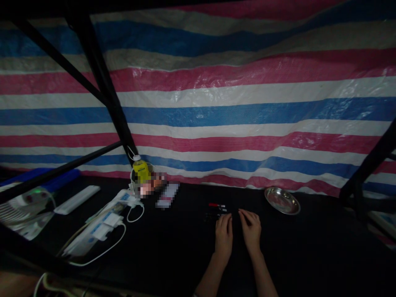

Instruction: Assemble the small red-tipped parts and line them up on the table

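Observation:
My left hand [224, 236] is low over the black table, its fingers bent and drawn together, beside a few small slim items. One of these is red with a silvery end [217, 205]; dark ones with silvery ends [222, 210] lie just in front of it and are hard to make out against the black surface. To the right, a small gap away, my right hand [251, 232] has its thumb and fingertips brought together, pointing toward the left hand. Whatever either hand pinches is too dark and small to see. A round metal dish [282, 201] lies beyond my right hand.
A yellow bottle [141, 170] and a blurred-out flat item [168, 195] stand toward the back left. Power strips [89, 235] with white cables and a long white case [77, 199] lie further left. Black frame posts [102, 78] flank the striped sheet [216, 111] behind.

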Available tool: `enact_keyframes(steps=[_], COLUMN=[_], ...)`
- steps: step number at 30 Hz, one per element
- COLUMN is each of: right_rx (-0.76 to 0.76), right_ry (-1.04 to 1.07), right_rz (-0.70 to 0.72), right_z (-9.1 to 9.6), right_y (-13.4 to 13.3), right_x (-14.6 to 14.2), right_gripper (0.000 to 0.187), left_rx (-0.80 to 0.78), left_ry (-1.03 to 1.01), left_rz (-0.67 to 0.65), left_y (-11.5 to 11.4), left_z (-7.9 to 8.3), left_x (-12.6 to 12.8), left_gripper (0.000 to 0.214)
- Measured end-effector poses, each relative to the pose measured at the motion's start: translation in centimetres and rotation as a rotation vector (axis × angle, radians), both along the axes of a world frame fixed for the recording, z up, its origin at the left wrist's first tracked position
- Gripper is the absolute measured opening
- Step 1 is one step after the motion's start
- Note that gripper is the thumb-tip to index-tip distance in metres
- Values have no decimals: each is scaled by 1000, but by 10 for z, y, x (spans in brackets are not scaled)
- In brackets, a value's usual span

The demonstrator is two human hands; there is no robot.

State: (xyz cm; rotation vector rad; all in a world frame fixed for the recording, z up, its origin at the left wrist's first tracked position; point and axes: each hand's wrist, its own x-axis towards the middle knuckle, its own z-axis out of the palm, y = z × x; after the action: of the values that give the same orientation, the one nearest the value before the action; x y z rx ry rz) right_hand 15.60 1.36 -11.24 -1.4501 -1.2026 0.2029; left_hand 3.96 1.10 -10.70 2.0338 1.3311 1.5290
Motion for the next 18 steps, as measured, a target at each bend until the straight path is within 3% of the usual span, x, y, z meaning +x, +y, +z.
enact_keyframes(steps=[3,5,18], right_rx=[11,8,-48], right_ry=[144,197,379], right_rz=[207,271,340], right_z=[6,9,26], right_y=[-1,-2,-5], right_x=[-13,-19,-18], right_gripper=[26,25,29], left_rx=[-5,-6,-35], left_ry=[-41,-48,-140], left_rz=[12,21,24], left_y=[0,0,-1], left_z=[0,1,6], left_x=[-2,-3,-6], left_gripper=[26,26,24])
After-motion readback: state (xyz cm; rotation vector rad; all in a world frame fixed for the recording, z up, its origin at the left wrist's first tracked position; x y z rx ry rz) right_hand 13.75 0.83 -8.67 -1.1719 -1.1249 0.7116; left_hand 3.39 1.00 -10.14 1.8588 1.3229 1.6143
